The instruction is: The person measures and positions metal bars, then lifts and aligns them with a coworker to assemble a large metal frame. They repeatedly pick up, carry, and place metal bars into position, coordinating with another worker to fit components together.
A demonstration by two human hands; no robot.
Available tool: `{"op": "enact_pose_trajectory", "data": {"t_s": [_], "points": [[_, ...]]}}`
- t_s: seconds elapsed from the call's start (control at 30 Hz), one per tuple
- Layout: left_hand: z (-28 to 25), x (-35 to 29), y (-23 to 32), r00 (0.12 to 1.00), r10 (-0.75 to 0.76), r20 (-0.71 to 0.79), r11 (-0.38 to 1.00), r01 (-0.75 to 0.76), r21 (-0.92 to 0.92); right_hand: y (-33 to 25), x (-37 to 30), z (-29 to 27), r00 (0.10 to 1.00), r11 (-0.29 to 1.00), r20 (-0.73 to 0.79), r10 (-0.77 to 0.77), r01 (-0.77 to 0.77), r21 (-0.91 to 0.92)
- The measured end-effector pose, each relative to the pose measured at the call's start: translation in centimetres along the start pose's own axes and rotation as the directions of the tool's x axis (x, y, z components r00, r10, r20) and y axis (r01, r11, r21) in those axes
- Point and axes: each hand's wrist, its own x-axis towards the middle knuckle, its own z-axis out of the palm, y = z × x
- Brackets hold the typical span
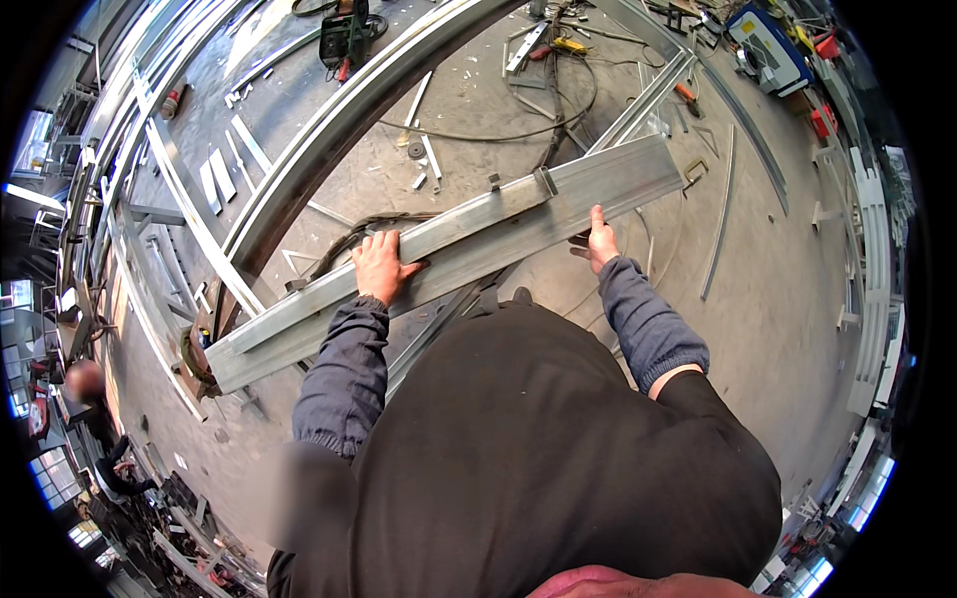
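A long, wide galvanized steel beam point(623, 181) lies slantwise in front of me, its left end nearer and its right end farther off. Along its far side runs a narrower steel bar point(464, 221), with small dark metal brackets at its edge. My left hand point(380, 267) is closed over the bar left of the middle, its thumb stretched to the right. My right hand point(600, 242) grips the near edge of the wide beam. Some of its fingers are tucked beneath and partly hidden.
Beyond lies a large curved steel frame point(339, 115). Cables point(595, 95) and metal offcuts point(217, 179) are scattered over the concrete floor. An orange-handled tool point(686, 92) and a C-shaped clamp point(695, 172) lie to the right. A blue and white machine point(766, 50) stands far right. Another person point(120, 468) is at left.
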Motion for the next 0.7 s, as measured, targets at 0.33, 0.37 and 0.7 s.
{"op": "enact_pose_trajectory", "data": {"t_s": [0.33, 0.37, 0.7], "points": [[-0.26, -0.04, 0.03, 1.0, -0.004, 0.007, 1.0, 0.004, 0.005, 0.31, 0.44, -0.51, 1.0, 0.999, 0.005, 0.0, 0.0, -0.032], [-0.42, -0.04, 0.05, 1.0, -0.007, 0.01, 1.0, 0.007, -0.003, 0.3, 0.34, -0.41, 1.0, 0.999, 0.009, 0.003, -0.002, -0.038], [-0.28, -0.03, 0.3, 0.999, 0.034, -0.034, 0.999, -0.035, -0.03, 0.08, -0.05, -0.45, 1.0, 1.0, -0.017, 0.006, -0.006, -0.016]]}}
